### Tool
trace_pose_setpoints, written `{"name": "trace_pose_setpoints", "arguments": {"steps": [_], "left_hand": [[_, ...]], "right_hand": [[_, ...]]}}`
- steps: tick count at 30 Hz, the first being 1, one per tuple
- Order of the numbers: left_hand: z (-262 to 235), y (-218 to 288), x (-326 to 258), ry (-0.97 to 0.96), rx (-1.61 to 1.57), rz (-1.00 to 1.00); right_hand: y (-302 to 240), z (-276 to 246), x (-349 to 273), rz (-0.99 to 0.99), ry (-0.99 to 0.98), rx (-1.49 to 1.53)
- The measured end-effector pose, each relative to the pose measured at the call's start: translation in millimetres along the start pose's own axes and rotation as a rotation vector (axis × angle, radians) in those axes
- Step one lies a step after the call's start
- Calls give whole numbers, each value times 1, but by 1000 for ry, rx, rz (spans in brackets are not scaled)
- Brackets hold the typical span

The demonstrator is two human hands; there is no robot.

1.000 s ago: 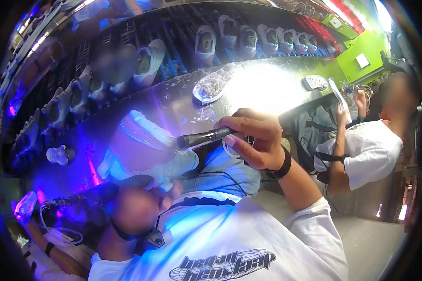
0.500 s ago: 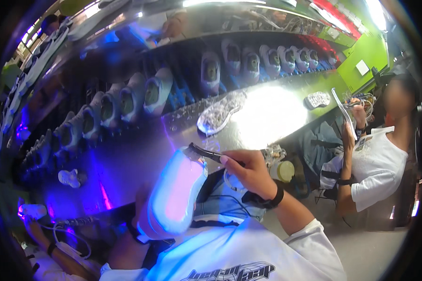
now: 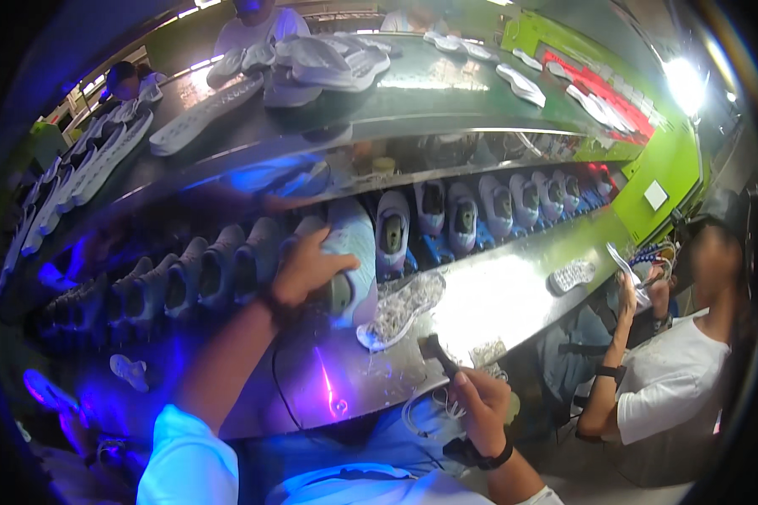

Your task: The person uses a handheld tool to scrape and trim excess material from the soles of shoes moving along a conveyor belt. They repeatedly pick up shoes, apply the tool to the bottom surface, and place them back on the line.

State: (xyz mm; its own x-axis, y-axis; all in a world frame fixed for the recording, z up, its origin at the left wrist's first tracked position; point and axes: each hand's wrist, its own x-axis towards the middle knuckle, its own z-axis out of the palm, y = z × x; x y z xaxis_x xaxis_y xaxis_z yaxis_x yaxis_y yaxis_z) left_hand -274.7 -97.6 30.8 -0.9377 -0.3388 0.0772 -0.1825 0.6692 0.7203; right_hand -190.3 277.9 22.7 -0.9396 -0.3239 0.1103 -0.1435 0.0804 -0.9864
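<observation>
Shoe (image 3: 360, 257): light-coloured, ctr of view, at the row of shoes (image 3: 494, 217) along the far side of the table (image 3: 366, 383). Long axis runs approx. near-to-far, i.e. across the row. Rounded end points away from wearer; opening is toward the near end, facing L. Can't tell if it rests on anything.

L hand (image 3: 312, 263): clamped on shoe from its L side, thumb across it nr the opening. R hand (image 3: 483, 402): closed round handle of brush (image 3: 446, 360), well apart from L hand. Brush slants, bristle end pointing away & L, handle back to wearer.

Loose sole (image 3: 403, 310), textured, lies on table just beside shoe's near end; long axis diag., far end to R. Second sole (image 3: 571, 276) lies further R, nr co-worker (image 3: 665, 370).
</observation>
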Motion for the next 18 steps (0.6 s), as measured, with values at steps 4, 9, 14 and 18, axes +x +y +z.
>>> {"name": "trace_pose_setpoints", "arguments": {"steps": [4,9,14,18], "left_hand": [[14,-14,96,-21,439,32],[56,-57,150,-41,560,-25],[38,-43,139,-141,333,21],[0,-81,115,26,157,243]], "right_hand": [[6,3,-6,63,19,85],[9,0,-4,60,42,44],[5,0,-6,187,49,34],[6,8,-4,137,22,18]]}}
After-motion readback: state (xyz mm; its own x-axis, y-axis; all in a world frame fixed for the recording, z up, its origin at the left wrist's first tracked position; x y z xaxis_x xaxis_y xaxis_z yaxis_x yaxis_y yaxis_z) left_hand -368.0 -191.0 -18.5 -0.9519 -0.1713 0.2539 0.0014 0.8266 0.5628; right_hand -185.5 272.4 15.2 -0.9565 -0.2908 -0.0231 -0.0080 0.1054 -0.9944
